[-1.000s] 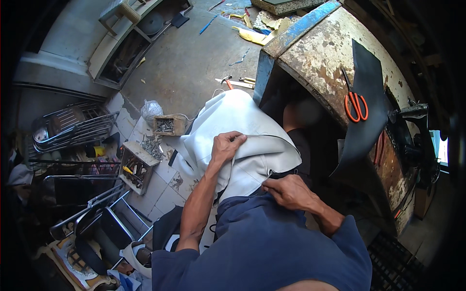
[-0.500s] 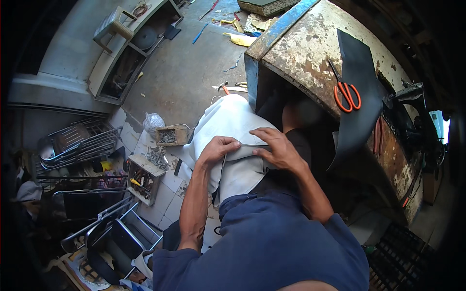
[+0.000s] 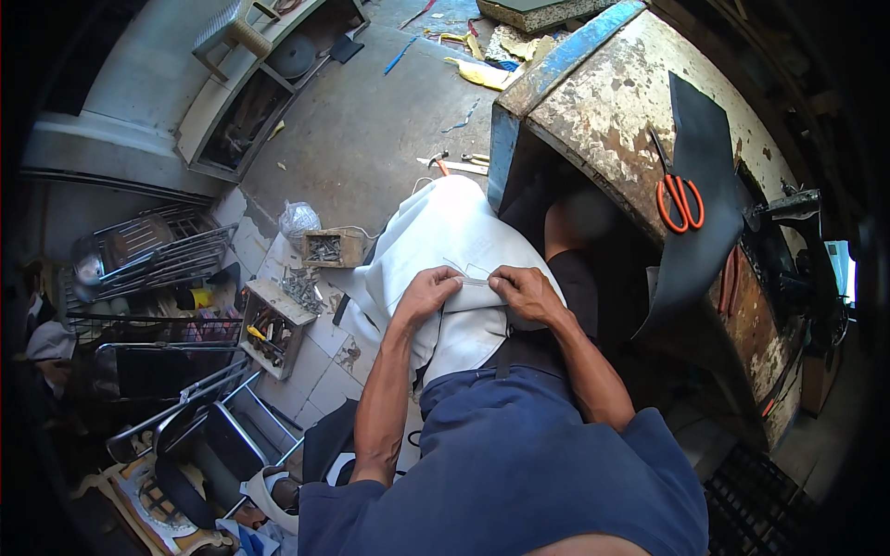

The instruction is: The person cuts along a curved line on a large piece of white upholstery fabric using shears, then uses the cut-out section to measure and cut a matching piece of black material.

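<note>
A large sheet of white material (image 3: 445, 222), like vinyl or leather, lies draped over my lap and hangs down in folds. My left hand (image 3: 431, 295) pinches a folded edge of it, thumb uppermost. My right hand (image 3: 526, 296) grips the same edge a short way to the right. Between my fingertips runs a narrow raised strip along the fold. Beyond the cloth, a hammer with an orange handle (image 3: 443, 167) lies on the floor beside other tools.
A worn bench (image 3: 593, 120) at the right holds orange-handled scissors (image 3: 682, 202), black sheeting (image 3: 702, 139) and a sewing machine (image 3: 786, 211). At left are stacked metal chairs (image 3: 158, 255), wooden boxes of hardware and tools (image 3: 278, 331), a plastic bag (image 3: 299, 220) and a shelf unit (image 3: 204, 125).
My left hand shifted a little downward and stayed on the edge. My right hand rose from lower right, spread over the fold, then closed on the edge level with the left.
</note>
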Demonstrator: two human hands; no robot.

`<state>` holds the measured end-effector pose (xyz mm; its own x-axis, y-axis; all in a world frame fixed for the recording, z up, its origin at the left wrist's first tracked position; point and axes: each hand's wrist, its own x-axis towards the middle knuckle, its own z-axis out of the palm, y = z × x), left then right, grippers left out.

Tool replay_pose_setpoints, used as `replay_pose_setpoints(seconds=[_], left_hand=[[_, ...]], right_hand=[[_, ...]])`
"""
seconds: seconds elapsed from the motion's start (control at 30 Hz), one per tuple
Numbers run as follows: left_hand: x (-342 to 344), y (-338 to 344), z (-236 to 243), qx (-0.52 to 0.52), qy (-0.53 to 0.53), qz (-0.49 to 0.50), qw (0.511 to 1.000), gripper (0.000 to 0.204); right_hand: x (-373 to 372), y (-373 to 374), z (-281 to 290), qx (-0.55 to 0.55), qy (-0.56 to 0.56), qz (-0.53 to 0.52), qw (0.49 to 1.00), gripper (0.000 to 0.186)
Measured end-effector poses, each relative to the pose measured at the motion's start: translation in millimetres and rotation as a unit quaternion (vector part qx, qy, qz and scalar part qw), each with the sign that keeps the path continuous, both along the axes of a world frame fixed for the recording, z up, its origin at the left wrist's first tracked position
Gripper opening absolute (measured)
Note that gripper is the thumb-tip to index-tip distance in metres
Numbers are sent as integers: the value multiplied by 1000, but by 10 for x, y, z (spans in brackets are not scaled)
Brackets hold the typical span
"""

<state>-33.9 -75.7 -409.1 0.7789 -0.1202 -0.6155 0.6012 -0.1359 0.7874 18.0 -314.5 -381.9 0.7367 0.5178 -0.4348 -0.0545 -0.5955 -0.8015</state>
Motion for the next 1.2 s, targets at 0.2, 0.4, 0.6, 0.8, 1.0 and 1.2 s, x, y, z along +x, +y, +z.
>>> replay_pose_setpoints(seconds=[0.2, 0.4, 0.6, 0.8, 1.0, 1.2], left_hand=[[-62, -440, 122, 310, -350, 6, 884, 16], [-50, -555, 283, 371, -479, -74, 792, 16], [-7, -472, 239, 412, -530, -167, 722, 14], [95, -443, 252, 403, -574, -201, 683, 13], [114, -379, 600, 362, -532, -63, 763, 12], [-66, -219, 833, -124, -331, 281, 892, 7]], right_hand=[[53, -109, -181, 49, 65, -29, 996, 33], [101, -178, -255, 78, 101, -20, 992, 33], [116, -153, -212, 100, 95, 6, 990, 33], [121, -133, -184, 119, 109, -8, 987, 32], [128, -125, -268, 64, 93, -59, 992, 34], [132, -39, -300, 48, 67, -65, 994, 32]])
